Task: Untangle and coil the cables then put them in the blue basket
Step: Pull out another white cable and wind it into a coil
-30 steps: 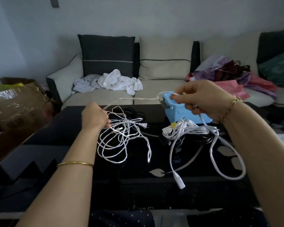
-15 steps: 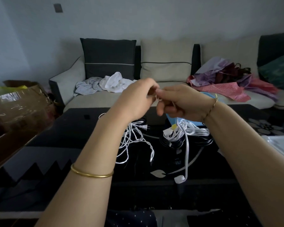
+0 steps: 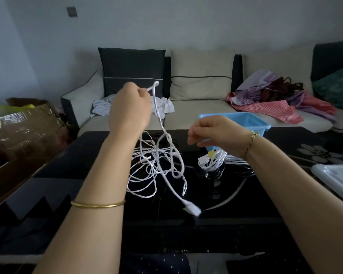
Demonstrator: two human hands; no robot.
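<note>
Dangling from left hand, one white cable; one blue basket.

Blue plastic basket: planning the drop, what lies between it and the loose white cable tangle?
In the head view, the right hand and a white cable bundle with a yellow tag.

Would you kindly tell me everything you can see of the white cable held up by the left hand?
The white cable is thick, rubbery-looking and limp. The left hand grips it near a tight bend that sticks up beyond the fist. From there it hangs in loose curves, crossing a tangle of thinner white wires, and ends in a blurred blocky connector low by the black table; contact there is unclear.
</note>
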